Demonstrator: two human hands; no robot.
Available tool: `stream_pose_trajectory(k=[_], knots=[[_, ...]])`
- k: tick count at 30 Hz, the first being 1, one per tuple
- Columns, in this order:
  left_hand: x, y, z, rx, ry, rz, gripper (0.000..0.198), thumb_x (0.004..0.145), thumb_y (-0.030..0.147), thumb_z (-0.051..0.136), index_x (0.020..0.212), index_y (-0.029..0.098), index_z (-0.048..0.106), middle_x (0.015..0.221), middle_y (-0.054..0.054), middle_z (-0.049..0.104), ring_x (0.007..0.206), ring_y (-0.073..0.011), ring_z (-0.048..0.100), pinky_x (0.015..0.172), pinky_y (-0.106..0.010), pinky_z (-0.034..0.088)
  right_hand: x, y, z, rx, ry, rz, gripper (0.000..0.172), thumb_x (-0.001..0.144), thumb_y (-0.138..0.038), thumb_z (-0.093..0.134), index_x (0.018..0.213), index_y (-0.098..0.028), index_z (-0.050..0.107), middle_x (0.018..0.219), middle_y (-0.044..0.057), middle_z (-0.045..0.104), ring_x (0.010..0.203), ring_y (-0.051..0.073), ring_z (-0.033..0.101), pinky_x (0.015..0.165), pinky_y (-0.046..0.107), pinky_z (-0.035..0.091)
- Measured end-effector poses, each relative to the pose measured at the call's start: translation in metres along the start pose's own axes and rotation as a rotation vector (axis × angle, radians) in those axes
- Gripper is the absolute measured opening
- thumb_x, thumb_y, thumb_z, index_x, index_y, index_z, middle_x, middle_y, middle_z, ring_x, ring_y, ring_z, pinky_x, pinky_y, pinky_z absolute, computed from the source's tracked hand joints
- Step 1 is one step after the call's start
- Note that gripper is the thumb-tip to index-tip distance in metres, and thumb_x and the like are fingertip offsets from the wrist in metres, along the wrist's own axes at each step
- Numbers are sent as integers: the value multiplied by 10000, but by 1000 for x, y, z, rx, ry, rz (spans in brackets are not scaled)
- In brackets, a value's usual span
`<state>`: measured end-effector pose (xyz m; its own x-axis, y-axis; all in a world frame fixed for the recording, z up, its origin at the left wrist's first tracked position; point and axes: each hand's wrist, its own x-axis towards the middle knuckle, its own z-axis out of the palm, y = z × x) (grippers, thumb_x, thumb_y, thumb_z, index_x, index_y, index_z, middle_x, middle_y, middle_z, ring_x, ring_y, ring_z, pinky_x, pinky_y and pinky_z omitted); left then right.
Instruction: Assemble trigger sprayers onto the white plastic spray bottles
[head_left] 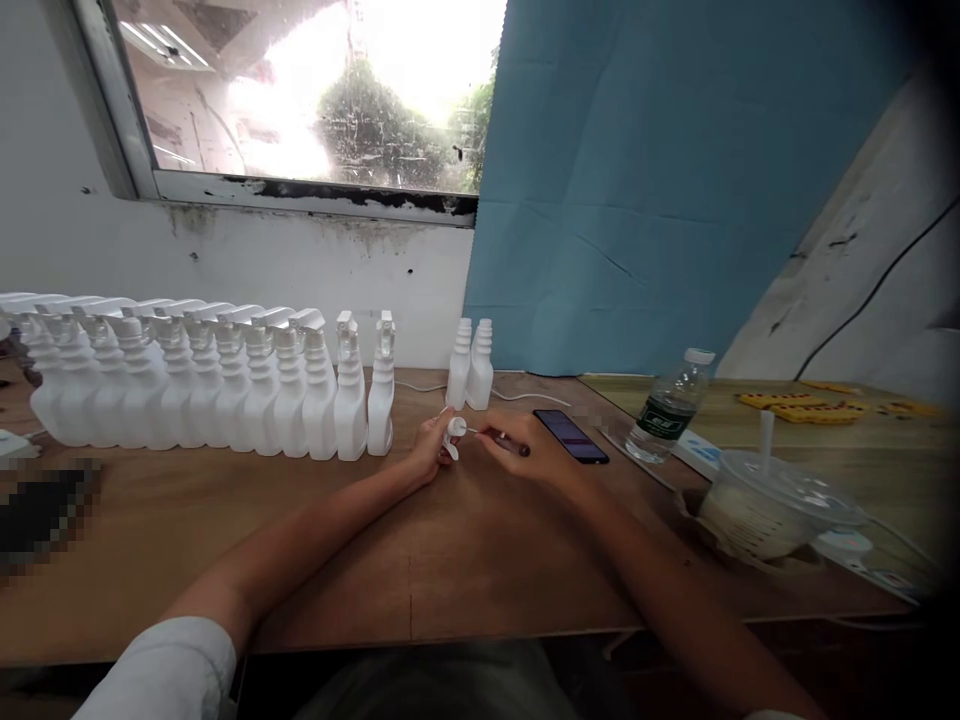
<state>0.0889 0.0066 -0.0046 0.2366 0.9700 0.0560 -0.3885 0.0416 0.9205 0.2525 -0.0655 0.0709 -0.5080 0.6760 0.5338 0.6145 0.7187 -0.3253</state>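
Note:
My left hand (431, 449) is closed around a small white spray head (456, 428) above the middle of the brown table. My right hand (519, 442) grips a thin dark-handled tool (515, 446), its narrow tip touching or very near the spray head. Just behind my hands stand two white bottles (480, 370) without spray heads. To the left, a long row of white bottles (259, 390) with spray heads stands upright, the two at its right end (380, 400) slightly apart from the others.
A phone (571, 437) lies right of my right hand. Beyond it are a water bottle (667, 410), a white power strip (699, 455) and a lidded cup with a straw (772, 510). A dark pixelated object (45, 508) lies at left. Cables cross the table's back.

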Motion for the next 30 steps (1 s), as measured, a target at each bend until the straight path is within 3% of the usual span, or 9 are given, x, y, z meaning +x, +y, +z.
stream_pose_trajectory(k=[5,11,19,25,30], knots=[[1,-3,1,9,53,5,494,737,637,653,683,167,514,508,47,447,342,-41,348,342,-162,154,2,-4,0,-21,-63,-38,126,873,-244,535,754,-218,569,680,3,574,602,146,497,605,263,333],[2,-1,-1,-10,44,-20,515,712,659,655,691,167,505,518,49,439,342,-33,313,346,-156,128,3,-1,6,80,-13,52,187,903,-293,498,752,-209,569,652,1,567,568,150,481,556,264,336],[7,-2,-6,-34,63,-26,546,707,703,620,704,176,474,529,51,442,354,-36,326,358,-156,131,2,6,22,192,7,61,117,863,-274,543,793,-195,593,725,9,591,643,149,517,624,267,381],[6,-3,-7,8,29,-29,496,745,653,617,716,177,481,510,59,435,332,-30,281,359,-163,101,6,11,26,381,62,191,162,857,-274,498,740,-181,561,651,0,561,591,144,521,593,267,418],[7,-5,-6,62,-17,-27,460,758,596,639,670,176,475,476,59,427,315,-32,275,349,-176,84,9,17,23,524,6,219,189,773,-208,457,626,-184,572,629,14,577,608,156,549,595,269,444]])
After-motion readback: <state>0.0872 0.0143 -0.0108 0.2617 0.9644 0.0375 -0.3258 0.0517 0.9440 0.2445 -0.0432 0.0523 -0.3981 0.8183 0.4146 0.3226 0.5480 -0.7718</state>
